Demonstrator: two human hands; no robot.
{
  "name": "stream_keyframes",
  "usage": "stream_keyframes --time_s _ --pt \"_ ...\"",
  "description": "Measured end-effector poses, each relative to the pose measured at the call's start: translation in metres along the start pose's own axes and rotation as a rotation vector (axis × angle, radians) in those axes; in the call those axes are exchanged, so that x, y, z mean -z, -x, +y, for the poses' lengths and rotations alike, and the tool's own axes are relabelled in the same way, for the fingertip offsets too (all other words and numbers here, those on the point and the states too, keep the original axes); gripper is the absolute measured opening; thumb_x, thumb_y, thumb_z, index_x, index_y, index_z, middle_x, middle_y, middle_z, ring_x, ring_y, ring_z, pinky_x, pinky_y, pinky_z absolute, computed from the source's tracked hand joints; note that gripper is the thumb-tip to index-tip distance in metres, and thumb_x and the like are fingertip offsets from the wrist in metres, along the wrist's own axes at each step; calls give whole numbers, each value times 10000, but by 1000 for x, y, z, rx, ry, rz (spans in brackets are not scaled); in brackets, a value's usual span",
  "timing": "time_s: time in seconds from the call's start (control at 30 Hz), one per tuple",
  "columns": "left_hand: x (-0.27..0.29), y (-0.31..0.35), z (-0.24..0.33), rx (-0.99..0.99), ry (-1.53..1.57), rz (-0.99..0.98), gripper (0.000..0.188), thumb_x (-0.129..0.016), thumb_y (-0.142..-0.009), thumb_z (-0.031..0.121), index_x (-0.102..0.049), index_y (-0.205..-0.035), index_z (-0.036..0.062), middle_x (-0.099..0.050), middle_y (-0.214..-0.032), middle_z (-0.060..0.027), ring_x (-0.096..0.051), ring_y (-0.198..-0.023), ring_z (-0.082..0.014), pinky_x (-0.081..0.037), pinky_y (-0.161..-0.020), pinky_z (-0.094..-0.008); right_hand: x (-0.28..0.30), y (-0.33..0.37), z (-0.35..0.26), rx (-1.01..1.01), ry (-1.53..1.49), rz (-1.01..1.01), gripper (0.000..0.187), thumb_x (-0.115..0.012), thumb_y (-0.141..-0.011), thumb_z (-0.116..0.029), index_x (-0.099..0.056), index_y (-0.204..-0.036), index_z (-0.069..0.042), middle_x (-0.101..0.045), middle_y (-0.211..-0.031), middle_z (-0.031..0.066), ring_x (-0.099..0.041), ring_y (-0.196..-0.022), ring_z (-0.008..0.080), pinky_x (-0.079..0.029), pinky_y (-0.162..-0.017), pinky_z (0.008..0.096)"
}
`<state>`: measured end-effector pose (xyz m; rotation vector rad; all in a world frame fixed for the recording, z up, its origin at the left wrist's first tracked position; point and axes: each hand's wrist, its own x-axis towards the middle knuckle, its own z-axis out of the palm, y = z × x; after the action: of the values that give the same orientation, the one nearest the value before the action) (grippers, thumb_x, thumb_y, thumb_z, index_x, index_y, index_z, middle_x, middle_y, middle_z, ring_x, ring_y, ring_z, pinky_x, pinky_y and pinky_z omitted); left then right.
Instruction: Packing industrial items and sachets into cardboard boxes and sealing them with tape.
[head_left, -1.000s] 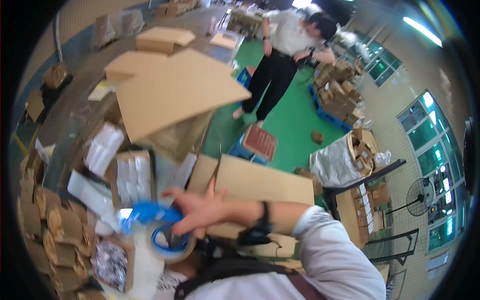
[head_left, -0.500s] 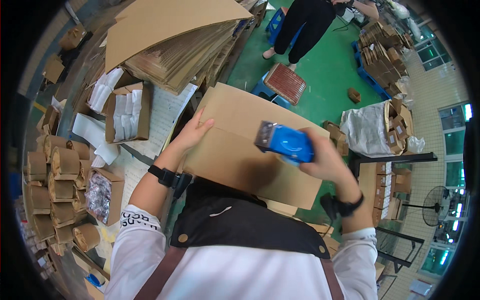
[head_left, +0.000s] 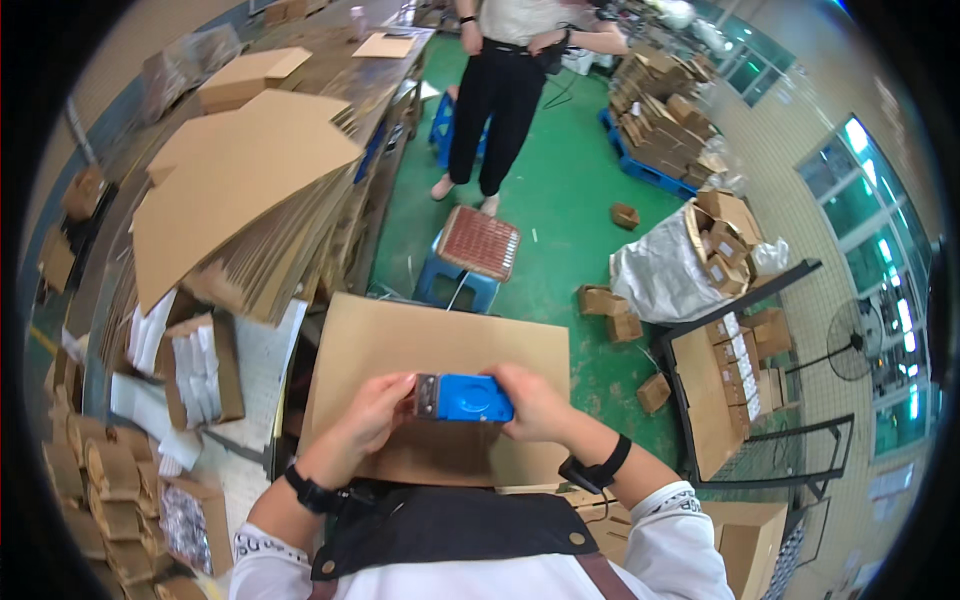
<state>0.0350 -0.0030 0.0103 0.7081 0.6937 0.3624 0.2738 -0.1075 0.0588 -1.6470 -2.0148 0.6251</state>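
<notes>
A blue tape dispenser [head_left: 468, 398] with a metal front end is held over a brown cardboard box [head_left: 440, 340] in front of me. My right hand [head_left: 530, 405] is closed round its right end. At the dispenser's metal front, the fingers of my left hand [head_left: 375, 408] are drawn together and touch it or come very close. Whether they pinch the end of the tape is too small to tell. The box's top face lies under both hands, and its near edge is close to my black apron.
A tall stack of cardboard sheets [head_left: 240, 190] leans over the bench at left, beside a box of white wrapped packs [head_left: 197, 370]. Ahead stand a red-topped stool [head_left: 480, 243] and another person [head_left: 495, 110]. A black metal frame [head_left: 690, 400] and a silvery sack [head_left: 665, 270] are at right.
My left hand has left the box's left edge and come to the dispenser's front. My right hand has brought the dispenser left, and the view has tilted up toward the room.
</notes>
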Motion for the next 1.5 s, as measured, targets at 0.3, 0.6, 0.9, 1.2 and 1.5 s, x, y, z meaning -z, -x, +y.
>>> stream_keyframes --time_s 0.3,0.6,0.9,1.2,1.5 --pt "3 6 8 70 -8 9 233 -529 -970 214 -628 -1123 69 -661 -1026 -38 -612 -882 -149 -502 -742 -311 6 4 -6 -15 15 -8 538 -706 -620 -57 -502 -1116 -20 -590 -968 185 -584 -944 375 -488 -820 428" --pt "1 4 13 122 -1 48 207 -562 -951 188 -609 -1110 63 -659 -983 -34 -614 -846 -141 -517 -703 -287 2 3 -2 -2 21 -5 565 -716 -605 -76 -502 -1125 -24 -590 -985 181 -588 -941 373 -493 -814 429" --pt "1 0 15 137 -3 46 196 -570 -948 193 -615 -1090 65 -666 -962 -30 -622 -821 -130 -521 -676 -278 4 2 0 -11 7 3 507 -681 -651 -85 -513 -1126 -34 -589 -984 175 -587 -932 379 -489 -815 431" --pt "0 -1 5 103 -32 61 148 -568 -951 185 -646 -996 68 -668 -845 -15 -601 -685 -104 -479 -562 -239 4 10 -9 -33 18 -1 541 -697 -619 -63 -508 -1126 -30 -583 -969 184 -586 -926 376 -492 -801 432" --pt "37 -4 7 -275 -396 241 184 -578 -935 172 -617 -796 58 -592 -651 -6 -533 -546 -85 -409 -480 -226 9 -29 -27 -35 119 -279 930 -748 -649 -174 -311 -1469 -217 -563 -975 204 -571 -860 402 -490 -786 461"
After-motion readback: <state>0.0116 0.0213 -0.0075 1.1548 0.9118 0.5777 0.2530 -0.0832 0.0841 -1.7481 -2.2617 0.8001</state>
